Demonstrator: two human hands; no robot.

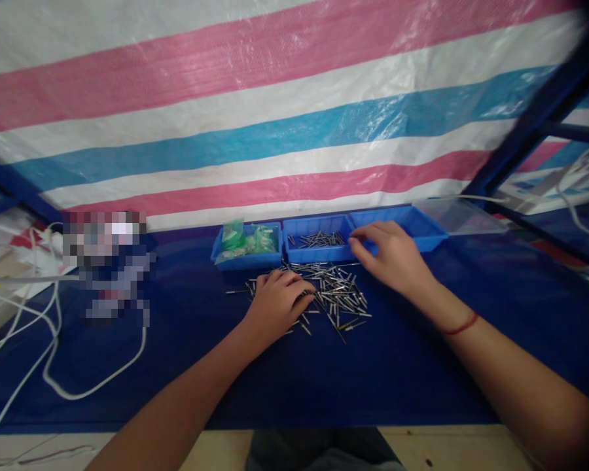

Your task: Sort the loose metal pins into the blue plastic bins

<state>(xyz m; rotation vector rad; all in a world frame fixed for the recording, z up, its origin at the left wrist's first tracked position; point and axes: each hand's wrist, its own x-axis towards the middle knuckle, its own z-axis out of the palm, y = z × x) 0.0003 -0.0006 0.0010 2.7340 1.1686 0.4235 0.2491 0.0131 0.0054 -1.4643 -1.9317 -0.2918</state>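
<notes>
Bare blue cloth (pixel 397 366) is lying open across the lower middle and lower right of the frame — a hand could be passing there freely. At centre, scattered metal pins (pixel 341 294) are covering the cloth, with three blue trays (pixel 319 252) lining up just behind them and the striped tarp (pixel 275 131) closing off the back. White cables (pixel 53 366) are looping across the lower left; a dark blue frame post (pixel 535 111) is slanting down at upper right.

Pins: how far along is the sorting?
Done: a small batch of pins lies in the middle bin. In hand: the right hand is at that bin's rim; the left hand rests on the loose pile. Left: most pins are on the cloth. The right bin looks empty; the left bin holds green bags.
</notes>
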